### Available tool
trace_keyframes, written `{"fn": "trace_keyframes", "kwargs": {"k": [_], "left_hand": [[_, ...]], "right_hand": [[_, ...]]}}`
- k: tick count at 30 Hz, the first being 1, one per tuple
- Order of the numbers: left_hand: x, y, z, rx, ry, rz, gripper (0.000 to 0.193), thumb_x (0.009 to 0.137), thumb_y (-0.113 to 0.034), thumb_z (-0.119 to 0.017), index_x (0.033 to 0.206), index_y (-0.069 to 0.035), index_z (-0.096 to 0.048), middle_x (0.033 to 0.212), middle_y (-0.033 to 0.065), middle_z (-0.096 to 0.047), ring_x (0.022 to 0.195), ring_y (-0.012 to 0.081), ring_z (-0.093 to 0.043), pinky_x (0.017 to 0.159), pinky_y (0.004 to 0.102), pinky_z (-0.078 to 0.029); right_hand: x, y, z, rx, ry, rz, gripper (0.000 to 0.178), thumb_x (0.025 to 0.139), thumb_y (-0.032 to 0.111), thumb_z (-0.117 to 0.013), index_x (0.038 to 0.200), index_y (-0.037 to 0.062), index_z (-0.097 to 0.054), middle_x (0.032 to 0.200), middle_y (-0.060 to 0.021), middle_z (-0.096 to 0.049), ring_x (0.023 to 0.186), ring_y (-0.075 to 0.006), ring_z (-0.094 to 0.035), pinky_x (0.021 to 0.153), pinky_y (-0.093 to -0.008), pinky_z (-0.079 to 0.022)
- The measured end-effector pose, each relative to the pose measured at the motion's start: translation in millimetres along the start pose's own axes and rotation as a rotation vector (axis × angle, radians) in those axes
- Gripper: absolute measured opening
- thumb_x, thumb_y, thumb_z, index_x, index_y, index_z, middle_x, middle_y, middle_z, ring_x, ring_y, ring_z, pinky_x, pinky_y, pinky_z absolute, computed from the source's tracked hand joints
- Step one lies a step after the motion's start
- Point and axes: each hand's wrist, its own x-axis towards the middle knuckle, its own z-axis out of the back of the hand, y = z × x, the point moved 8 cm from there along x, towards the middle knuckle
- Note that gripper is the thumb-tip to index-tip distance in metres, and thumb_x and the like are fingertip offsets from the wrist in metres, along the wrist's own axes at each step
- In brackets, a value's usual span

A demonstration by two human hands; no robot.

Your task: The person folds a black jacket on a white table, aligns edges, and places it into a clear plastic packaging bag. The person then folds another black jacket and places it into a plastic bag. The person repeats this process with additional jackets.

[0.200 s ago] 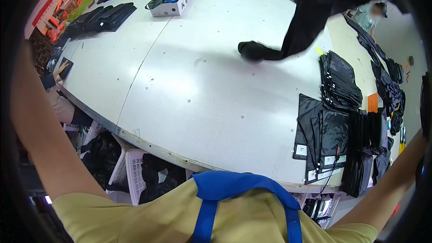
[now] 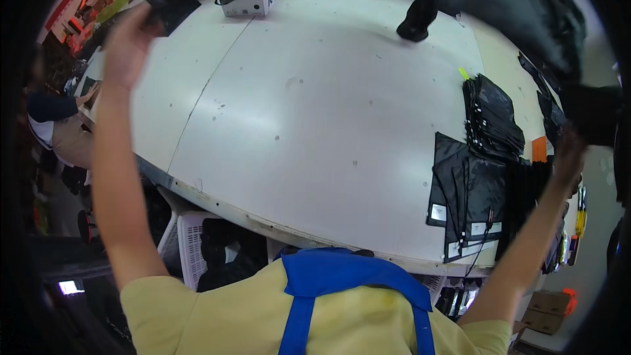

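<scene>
A large black garment (image 2: 526, 16) is spread in the air above the table, spanning the top of the view and blurred by motion. My left hand (image 2: 128, 46) is raised at the upper left, its fingers closed at the garment's left end. My right hand (image 2: 569, 158) is up at the right, closed at the black fabric there; its fingers are dark and blurred. A sleeve-like part (image 2: 418, 20) dangles from the garment over the far part of the table. The garment's upper portion lies beyond the picture's edge.
The white table (image 2: 296, 125) has black folded garments (image 2: 496, 115) stacked at right, beside flat black pieces with white labels (image 2: 453, 190). A white box (image 2: 246, 5) stands far left. White baskets (image 2: 192, 243) sit below the near edge. Another person (image 2: 56, 108) works at left.
Both my hands have come into view with the garment stretched between them. Its hanging sleeve-like part has swung right and away, and the fabric now reaches across to the upper left.
</scene>
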Motion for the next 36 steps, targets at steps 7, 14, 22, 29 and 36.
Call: {"fn": "trace_keyframes", "kwargs": {"k": [7, 14, 22, 29, 36], "left_hand": [[-220.9, 251.7, 95.6, -0.223, -0.377, 0.596, 0.012, 0.089, -0.011, -0.056, 0.096, -0.002, -0.061, 0.098, 0.0075, -0.063, 0.09, 0.0173, -0.057, 0.08, 0.0324, -0.046], [-385.3, 289.3, 147.3, -0.134, -0.654, 0.894, 0.013, 0.087, -0.008, -0.054, 0.097, -0.001, -0.058, 0.097, 0.0084, -0.061, 0.091, 0.0207, -0.057, 0.085, 0.036, -0.045], [-356.5, 204.2, 142.7, 1.76, -0.413, 1.009, 0.035, 0.072, -0.016, -0.068, 0.104, -0.005, -0.059, 0.123, 0.0181, -0.054, 0.105, 0.0306, -0.055, 0.09, 0.0445, -0.046], [-343.8, 261.0, -299.1, 0.637, 0.903, 0.162, 0.045, 0.074, 0.0, -0.057, 0.119, -0.004, -0.058, 0.128, 0.0147, -0.055, 0.122, 0.0291, -0.049, 0.103, 0.0371, -0.04], [-414.1, 303.1, -323.7, 0.952, 0.938, 0.064, 0.059, 0.077, -0.007, -0.055, 0.135, -0.003, -0.044, 0.145, 0.0132, -0.039, 0.135, 0.0259, -0.036, 0.111, 0.0398, -0.029]], "right_hand": [[-269.1, 176.2, -73.3, 0.326, 0.573, -0.196, 0.041, 0.094, 0.035, -0.051, 0.119, 0.0023, -0.058, 0.108, -0.0219, -0.062, 0.097, -0.034, -0.062, 0.084, -0.0416, -0.05], [-424.0, 228.0, -31.3, 0.331, 1.004, -0.345, 0.039, 0.094, 0.033, -0.051, 0.119, 0.0036, -0.059, 0.108, -0.021, -0.062, 0.097, -0.033, -0.062, 0.085, -0.0404, -0.05], [-459.9, 217.1, 18.8, 0.307, 1.138, -0.448, 0.037, 0.094, 0.031, -0.05, 0.118, 0.0051, -0.059, 0.109, -0.0201, -0.062, 0.096, -0.0318, -0.062, 0.086, -0.039, -0.049], [-489.5, 192.1, 104.8, 0.297, 1.31, -0.501, 0.035, 0.094, 0.03, -0.05, 0.118, 0.0065, -0.06, 0.11, -0.0192, -0.063, 0.096, -0.0308, -0.062, 0.087, -0.0378, -0.048], [-430.1, 195.5, 128.6, 0.329, 1.461, -0.514, 0.033, 0.094, 0.028, -0.049, 0.118, 0.0078, -0.061, 0.111, -0.0184, -0.063, 0.095, -0.0298, -0.063, 0.088, -0.0365, -0.048]]}}
